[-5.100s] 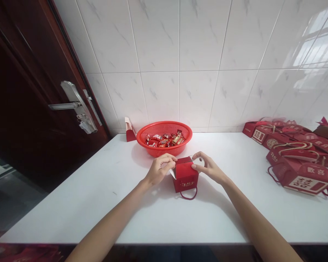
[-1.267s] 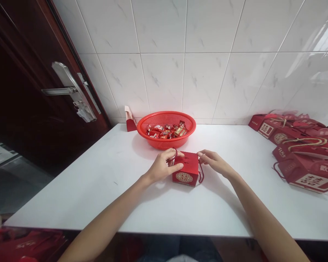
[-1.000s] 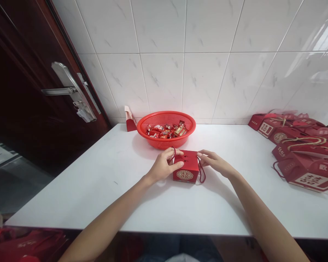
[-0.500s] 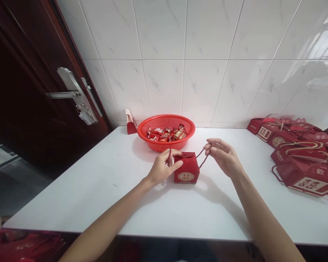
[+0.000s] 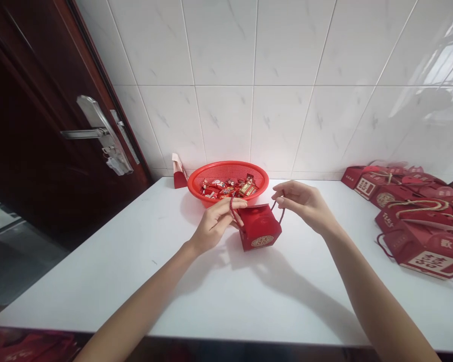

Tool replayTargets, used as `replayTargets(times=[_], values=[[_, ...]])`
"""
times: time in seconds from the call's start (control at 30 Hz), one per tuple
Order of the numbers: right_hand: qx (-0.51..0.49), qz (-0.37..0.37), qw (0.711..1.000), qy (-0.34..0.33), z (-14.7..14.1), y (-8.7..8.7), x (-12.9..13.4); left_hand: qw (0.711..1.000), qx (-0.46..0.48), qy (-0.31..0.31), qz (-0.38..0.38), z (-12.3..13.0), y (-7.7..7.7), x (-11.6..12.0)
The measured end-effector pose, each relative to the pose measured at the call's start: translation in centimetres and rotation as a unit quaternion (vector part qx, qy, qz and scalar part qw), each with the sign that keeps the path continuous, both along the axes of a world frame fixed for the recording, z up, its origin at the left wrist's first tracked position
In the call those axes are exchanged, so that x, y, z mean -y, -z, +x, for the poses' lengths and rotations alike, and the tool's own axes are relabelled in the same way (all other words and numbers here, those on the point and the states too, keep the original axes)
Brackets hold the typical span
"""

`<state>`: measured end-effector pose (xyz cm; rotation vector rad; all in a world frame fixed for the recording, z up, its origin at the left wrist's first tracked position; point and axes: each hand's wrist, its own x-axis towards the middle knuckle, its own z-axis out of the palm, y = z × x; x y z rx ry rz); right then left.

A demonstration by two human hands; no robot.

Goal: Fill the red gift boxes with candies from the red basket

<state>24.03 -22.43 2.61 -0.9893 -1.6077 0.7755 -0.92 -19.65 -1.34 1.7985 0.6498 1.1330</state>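
Note:
A small red box (image 5: 259, 226) with a round gold emblem hangs tilted just above the white table, its top flaps folded over. One dark red cord loop (image 5: 232, 207) on its left side runs over the fingers of my left hand (image 5: 215, 221). The other cord loop (image 5: 282, 213), on the right side, is pinched between the thumb and fingers of my right hand (image 5: 304, 203). Both hands are closed on the cords, one at each side of the box.
Behind the box a red plastic basket (image 5: 228, 168) holds wrapped sweets. A small red and white packet (image 5: 179, 173) stands left of it against the tiled wall. Several red boxes (image 5: 426, 249) are grouped at the right. A dark door (image 5: 41, 100) is at the left.
The red box has left its upright stand on the table and now tilts, hanging by its cords. My right hand has moved a little left and up; my left hand has shifted slightly left.

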Motion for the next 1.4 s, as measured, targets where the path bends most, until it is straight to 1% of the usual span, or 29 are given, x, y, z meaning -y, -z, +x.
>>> replayTargets(times=[0.17,0.33,0.4,0.47,0.53,0.6,0.77,0.93,1.0,1.07,1.17,1.23,1.33,1.4], values=[[0.067,-0.017,0.997,-0.032,-0.8,-1.7,-0.6,0.999,-0.05,-0.011,0.016,1.0,-1.1,-0.3],[0.076,-0.034,0.995,-0.062,-1.9,-2.4,-0.9,0.992,-0.111,-0.015,0.055,2.3,-1.6,-0.4],[0.081,-0.044,0.993,-0.073,-2.2,-2.4,-1.1,0.989,-0.135,-0.013,0.057,2.7,-1.8,-0.5],[0.101,-0.054,0.99,-0.08,-2.3,-2.2,-1.3,0.985,-0.162,0.006,0.052,3.0,-1.9,-0.6],[0.138,-0.059,0.986,-0.078,-2.2,-1.9,-1.6,0.98,-0.191,0.027,0.045,3.3,-1.9,-0.7],[0.181,-0.062,0.979,-0.075,-2.1,-1.6,-1.9,0.975,-0.218,0.03,0.044,3.7,-1.8,-0.8],[0.241,-0.071,0.966,-0.056,-1.8,-0.9,-2.4,0.967,-0.246,-0.012,0.064,4.7,-1.4,-1.0],[0.247,-0.065,0.967,-0.022,-2.1,-0.5,-2.3,0.965,-0.239,-0.033,0.101,5.4,-0.8,-0.8],[0.233,-0.072,0.97,-0.021,-2.2,-0.5,-2.3,0.965,-0.239,-0.038,0.102,5.5,-0.6,-0.8],[0.195,-0.094,0.976,-0.032,-2.2,-0.5,-2.4,0.967,-0.232,-0.037,0.094,5.4,-0.5,-0.9],[0.094,-0.143,0.983,-0.063,-1.9,-0.7,-2.6,0.979,-0.188,-0.024,0.068,5.1,-0.6,-1.3],[0.012,-0.165,0.983,-0.083,-1.6,-0.8,-2.8,0.988,-0.149,-0.022,0.033,4.9,-0.7,-1.7],[-0.093,-0.17,0.976,-0.101,-1.4,-0.9,-3.0,0.993,-0.111,-0.041,-0.023,4.6,-0.8,-2.3],[-0.13,-0.17,0.971,-0.107,-1.4,-1.0,-2.9,0.993,-0.099,-0.06,-0.03,4.4,-0.9,-2.6]])
